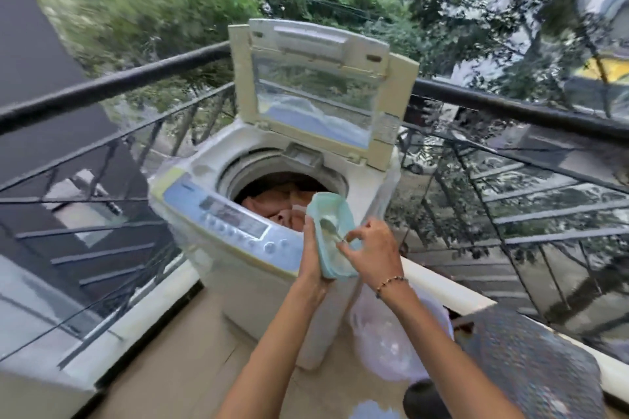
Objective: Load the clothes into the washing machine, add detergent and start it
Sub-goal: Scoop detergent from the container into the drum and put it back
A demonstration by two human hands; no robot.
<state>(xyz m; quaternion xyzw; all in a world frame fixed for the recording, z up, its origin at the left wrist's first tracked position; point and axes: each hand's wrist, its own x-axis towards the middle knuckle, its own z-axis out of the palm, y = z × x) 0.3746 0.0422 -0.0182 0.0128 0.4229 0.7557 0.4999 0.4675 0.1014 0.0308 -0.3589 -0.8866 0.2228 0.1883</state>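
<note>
A white top-loading washing machine [238, 269] stands on a balcony with its lid [316, 92] raised upright. Orange and brown clothes [282, 204] fill the drum. My left hand [311, 258] grips a pale green plastic detergent tub [335, 231], tilted over the drum's right front rim. My right hand [372, 248] pinches the handle of a metal spoon [329, 226] whose bowl lies inside the tub on white powder. The blue control panel [235, 218] with several buttons runs along the machine's front edge, left of my hands.
A black metal railing [136, 78] encloses the balcony behind and beside the machine. A translucent plastic bag [388, 343] sits on the floor to the machine's right, next to a dark patterned surface [531, 367]. A dark round object [429, 401] lies at the bottom edge.
</note>
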